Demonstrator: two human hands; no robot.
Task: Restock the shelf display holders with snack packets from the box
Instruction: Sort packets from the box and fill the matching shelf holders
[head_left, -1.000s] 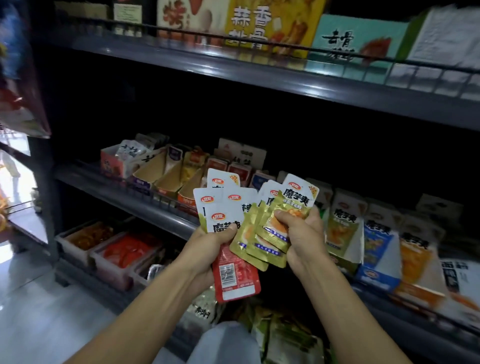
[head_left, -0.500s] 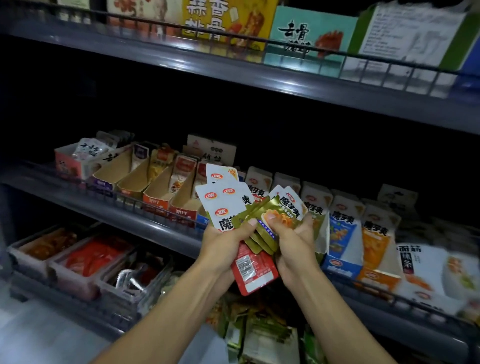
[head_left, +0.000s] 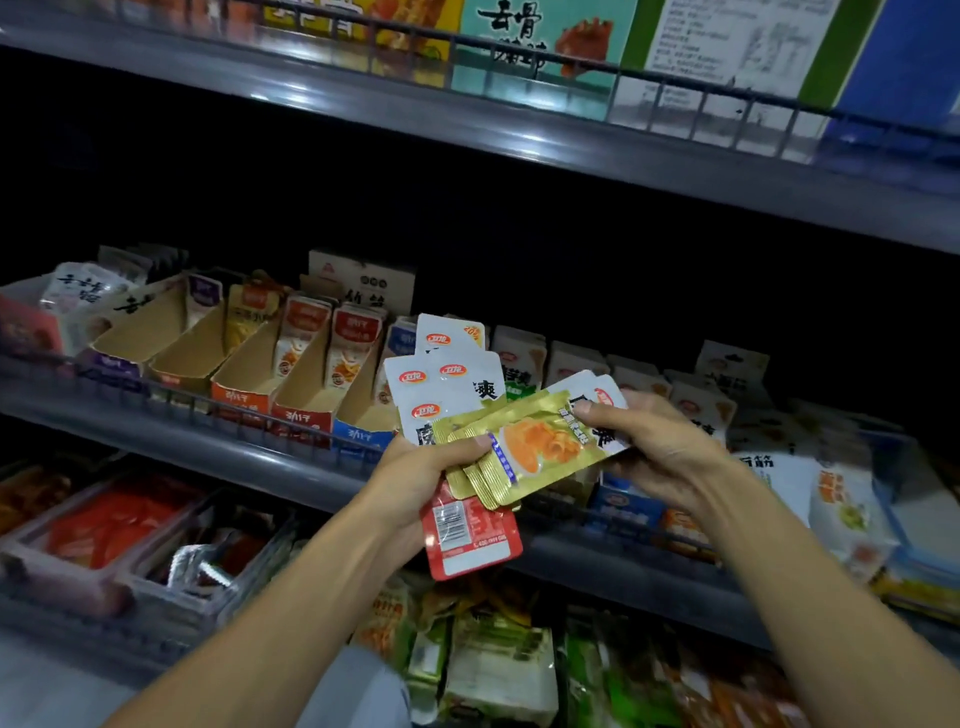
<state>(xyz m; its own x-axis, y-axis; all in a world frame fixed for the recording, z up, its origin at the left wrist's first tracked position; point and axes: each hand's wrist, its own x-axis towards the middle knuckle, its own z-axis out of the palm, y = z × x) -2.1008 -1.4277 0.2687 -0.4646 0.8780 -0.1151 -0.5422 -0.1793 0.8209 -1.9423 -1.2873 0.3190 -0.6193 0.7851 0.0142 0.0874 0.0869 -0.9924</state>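
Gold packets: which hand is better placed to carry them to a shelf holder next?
Likely right. The right hand already pinches the gold packets; the left hand grips the rest of the fan, including the red packet.

This is a shop, seen at its snack aisle. Tiered grey metal shelves (head_left: 519, 130) with low wire front rails (head_left: 701, 111) carry stock in rows: angled brown cardboard display holders (head_left: 249, 364) hold small printed packets standing upright, large colourful printed cartons (head_left: 540, 41) line the top tier, and clear plastic bins (head_left: 104, 540) of red-wrapped goods sit on the tier below, beside loose green and yellow packets (head_left: 498, 670).
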